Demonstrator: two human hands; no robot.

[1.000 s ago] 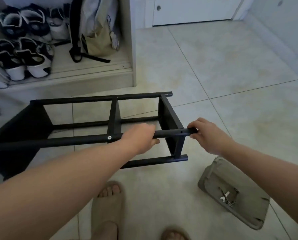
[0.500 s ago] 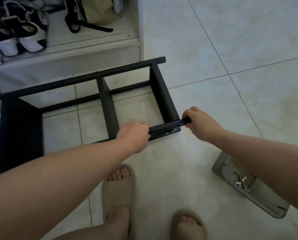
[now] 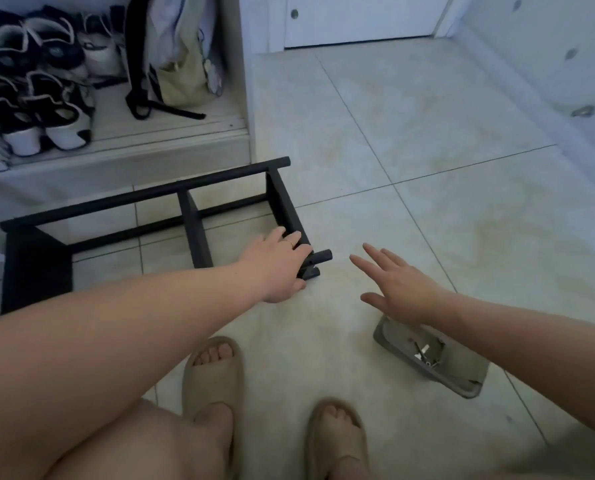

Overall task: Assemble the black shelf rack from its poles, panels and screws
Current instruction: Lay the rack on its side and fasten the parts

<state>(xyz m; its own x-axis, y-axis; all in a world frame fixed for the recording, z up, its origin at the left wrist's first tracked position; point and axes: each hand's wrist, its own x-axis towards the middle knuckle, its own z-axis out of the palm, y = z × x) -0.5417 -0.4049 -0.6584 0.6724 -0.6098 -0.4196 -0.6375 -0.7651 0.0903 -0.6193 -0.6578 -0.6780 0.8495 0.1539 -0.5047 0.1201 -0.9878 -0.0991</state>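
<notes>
1. Rack [image 3: 220, 184] — lies on its side on tile floor [image 3: 427, 133], just before shoe shelf [image 3: 150, 143];
2. L hand [image 3: 282, 268]: fingers near-straight, draped over rack's near R corner; I read it as resting;
3. R hand [image 3: 403, 292]: wide, fingers spread, apart from pole end [image 3: 322, 256];
4. Screws [image 3: 424, 355] in grey pouch [image 3: 462, 372] — below R wrist.

Single view, head-worn, wide-angle. Faces forward and steeply down onto the tiled floor [image 3: 427, 133]. Wearer's own slippers [image 3: 213, 382] sit at the bottom edge. Left hand [image 3: 278, 265] and right hand [image 3: 403, 292] are mid-frame, near the lens. Black shelf rack [image 3: 36, 271] is left of centre. Top edge reaches a white door [image 3: 358, 19].
</notes>
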